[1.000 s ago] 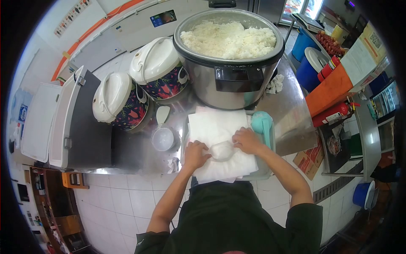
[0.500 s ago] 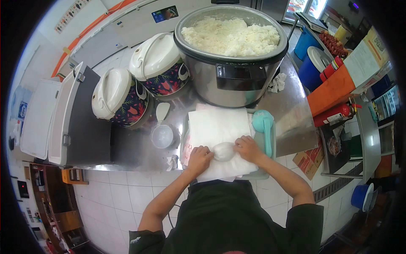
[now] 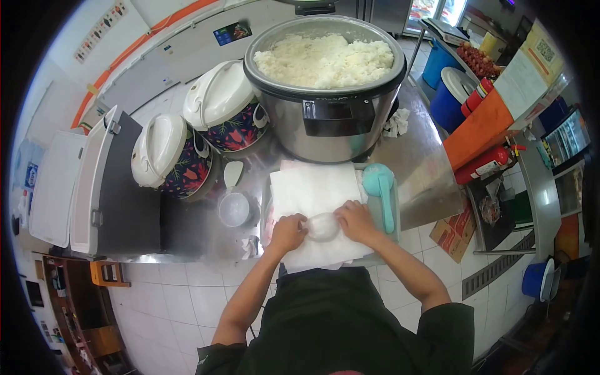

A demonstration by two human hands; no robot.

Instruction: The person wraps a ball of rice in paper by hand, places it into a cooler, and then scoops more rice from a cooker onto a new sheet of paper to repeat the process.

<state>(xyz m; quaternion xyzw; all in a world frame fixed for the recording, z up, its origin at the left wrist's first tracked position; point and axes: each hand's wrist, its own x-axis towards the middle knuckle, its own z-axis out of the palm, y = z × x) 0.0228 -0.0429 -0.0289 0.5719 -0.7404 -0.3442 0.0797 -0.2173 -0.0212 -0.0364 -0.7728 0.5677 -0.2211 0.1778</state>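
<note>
Left of frame: grey cooler box (image 3: pixel 128 194), contents not visible. Then two flowered pots (image 3: pixel 181 164), white lids on. Small clear cup (image 3: pixel 235 210) on the counter (image 3: pixel 417 169), contents unclear. Center: left hand (image 3: pixel 289 232) grasping the left side of the white bundle (image 3: pixel 323 227), which lies on the paper sheets (image 3: pixel 312 190) in the tray (image 3: pixel 392 236); filling hidden. Upper center: big cooker (image 3: pixel 325 119), open, heaped with white rice (image 3: pixel 325 59). Right hand (image 3: pixel 355 220) grasps the bundle's right side. Teal scoop (image 3: pixel 379 182) in the tray, right of the sheets.
</note>
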